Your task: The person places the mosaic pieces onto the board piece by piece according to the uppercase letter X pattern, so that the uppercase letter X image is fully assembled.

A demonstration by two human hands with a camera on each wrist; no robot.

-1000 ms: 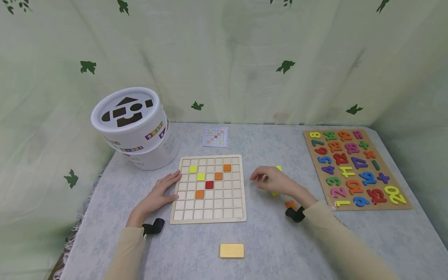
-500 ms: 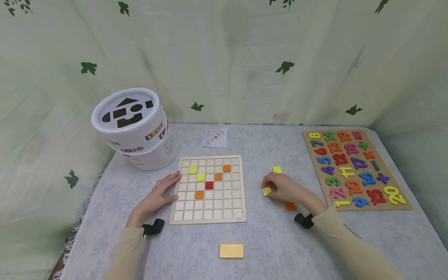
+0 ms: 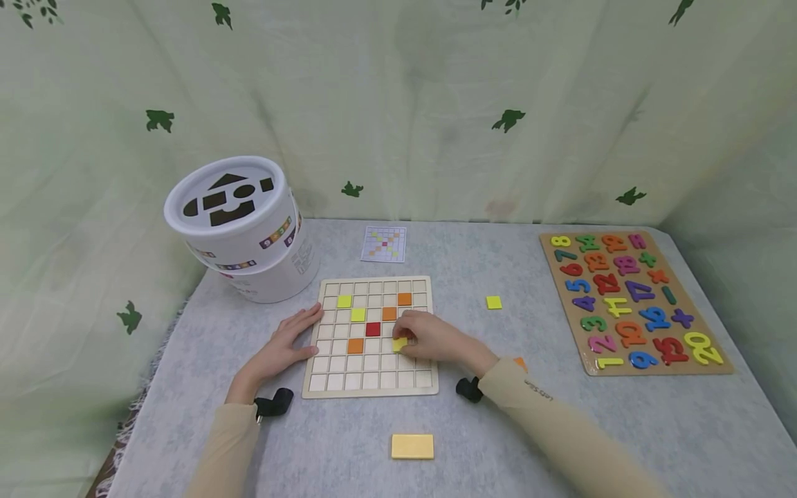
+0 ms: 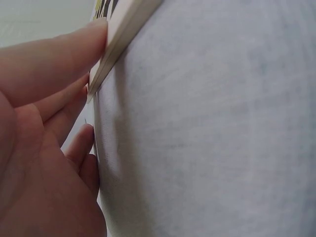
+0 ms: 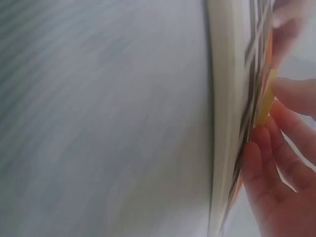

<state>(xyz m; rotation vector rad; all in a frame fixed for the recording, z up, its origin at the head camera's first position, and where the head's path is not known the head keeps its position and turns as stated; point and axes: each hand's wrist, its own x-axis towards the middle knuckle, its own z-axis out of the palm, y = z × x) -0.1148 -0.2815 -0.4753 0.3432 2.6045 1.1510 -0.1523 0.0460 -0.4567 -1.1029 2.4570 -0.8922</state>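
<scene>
A wooden grid board point(image 3: 371, 396) lies on the table, with yellow, orange and red square tiles in some of its cells. My right hand point(image 3: 429, 337) is over the board's right part and pinches a yellow tile point(image 3: 399, 345) between thumb and fingers. In the right wrist view that yellow tile point(image 5: 266, 98) is tilted close to the board's surface. My left hand point(image 3: 281, 348) rests against the board's left edge, fingers extended; the left wrist view has its thumb touching the board's edge point(image 4: 116, 47). Right of the board lies another yellow tile point(image 3: 494, 302).
An orange tile point(image 3: 520, 362) is partly hidden behind the right wrist. A small pattern card point(image 3: 383, 244) lies beyond the board. A white bucket point(image 3: 243, 228) stands back left, a number puzzle board point(image 3: 635, 304) lies right, and a pale yellow block point(image 3: 412, 447) lies in front.
My right hand picked up a yellow tile from the table right of the board and carried it left over the grid. The left hand stayed at the board's edge.
</scene>
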